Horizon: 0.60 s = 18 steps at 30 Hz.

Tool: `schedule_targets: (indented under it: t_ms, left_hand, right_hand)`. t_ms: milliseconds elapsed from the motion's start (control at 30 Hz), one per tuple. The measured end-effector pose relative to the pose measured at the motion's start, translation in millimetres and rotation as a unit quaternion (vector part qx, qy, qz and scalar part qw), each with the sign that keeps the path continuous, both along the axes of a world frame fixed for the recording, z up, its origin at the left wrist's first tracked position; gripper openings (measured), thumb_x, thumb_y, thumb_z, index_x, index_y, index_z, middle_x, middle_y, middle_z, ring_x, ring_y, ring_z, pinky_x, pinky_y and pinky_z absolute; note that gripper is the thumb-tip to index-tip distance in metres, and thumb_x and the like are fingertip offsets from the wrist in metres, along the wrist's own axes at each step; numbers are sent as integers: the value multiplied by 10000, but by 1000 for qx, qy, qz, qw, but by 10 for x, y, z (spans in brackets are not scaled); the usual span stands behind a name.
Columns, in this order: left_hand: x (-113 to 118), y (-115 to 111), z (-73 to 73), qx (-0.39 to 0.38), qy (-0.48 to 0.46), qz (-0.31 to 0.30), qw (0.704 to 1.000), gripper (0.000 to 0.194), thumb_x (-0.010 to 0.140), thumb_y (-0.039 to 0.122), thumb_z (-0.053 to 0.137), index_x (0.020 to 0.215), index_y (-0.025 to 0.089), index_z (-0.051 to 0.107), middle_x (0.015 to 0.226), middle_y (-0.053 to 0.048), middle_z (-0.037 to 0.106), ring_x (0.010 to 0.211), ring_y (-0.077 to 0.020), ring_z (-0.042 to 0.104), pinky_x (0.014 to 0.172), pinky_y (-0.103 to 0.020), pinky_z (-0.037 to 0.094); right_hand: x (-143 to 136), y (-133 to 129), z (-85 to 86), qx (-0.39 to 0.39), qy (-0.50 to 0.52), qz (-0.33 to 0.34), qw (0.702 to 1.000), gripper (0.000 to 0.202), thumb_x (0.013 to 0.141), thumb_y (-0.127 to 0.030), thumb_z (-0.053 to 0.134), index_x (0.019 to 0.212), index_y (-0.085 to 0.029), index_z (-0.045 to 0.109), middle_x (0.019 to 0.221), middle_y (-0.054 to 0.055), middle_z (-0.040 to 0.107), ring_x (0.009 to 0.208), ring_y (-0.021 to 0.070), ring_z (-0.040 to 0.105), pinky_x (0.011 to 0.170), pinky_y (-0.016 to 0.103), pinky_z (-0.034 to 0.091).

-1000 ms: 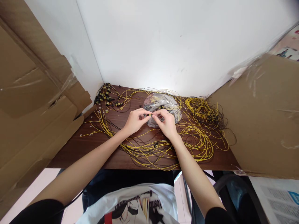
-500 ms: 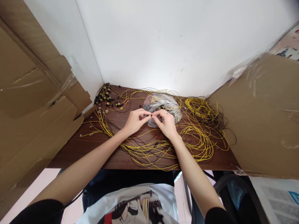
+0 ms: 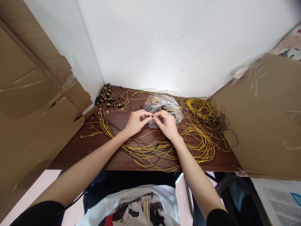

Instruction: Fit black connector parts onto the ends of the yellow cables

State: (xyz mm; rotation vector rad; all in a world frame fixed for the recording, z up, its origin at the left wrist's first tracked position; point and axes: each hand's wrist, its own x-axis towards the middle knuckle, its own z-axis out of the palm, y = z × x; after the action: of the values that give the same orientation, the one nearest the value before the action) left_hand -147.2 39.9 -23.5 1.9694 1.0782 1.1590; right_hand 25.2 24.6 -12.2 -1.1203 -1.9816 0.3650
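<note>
One small part [image 3: 150,116], many wires [image 3: 143,155]

Near the middle of the frame, the fingers of the left hand [image 3: 137,121] pinch a yellow-and-black piece, forefinger above and thumb below, while those of the right hand [image 3: 167,124] appear to pinch its dark end. The tips hide most of it, so its exact shape cannot be told. It seems light and is probably stiff plastic, best taken at either end with modest pressure; its size would make it easy to drop. The wires look thin and springy, likely to tangle if pulled as a bunch.

Beneath the fingers, a clear plastic bag [image 3: 170,103] lies on the brown counter [image 3: 75,153]. Black-and-yellow pieces [image 3: 108,98] crowd the counter's far left corner, with pale wire ends [image 3: 92,135] spread below them and a yellow coil [image 3: 196,108] at center right. Strands sweeping under both forearms pose the nearest snag. A left cardboard panel [image 3: 35,103], a right cardboard panel [image 3: 256,119] and a white wall [image 3: 150,47] hem in the scene.
</note>
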Motion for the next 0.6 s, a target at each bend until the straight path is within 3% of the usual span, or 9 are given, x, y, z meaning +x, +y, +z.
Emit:
schedule_targets:
  t_ms: [600]
  left_hand:
    - [10, -15, 6, 0, -3, 16, 1000, 183, 749, 236, 618, 891, 161, 706, 659, 0, 561, 549, -90, 447, 529, -214, 354]
  right_hand:
    - [-5, 13, -6, -18, 7, -4, 1000, 115, 847, -244, 543, 868, -188, 641, 827, 50, 660, 760, 177, 593, 716, 304, 465]
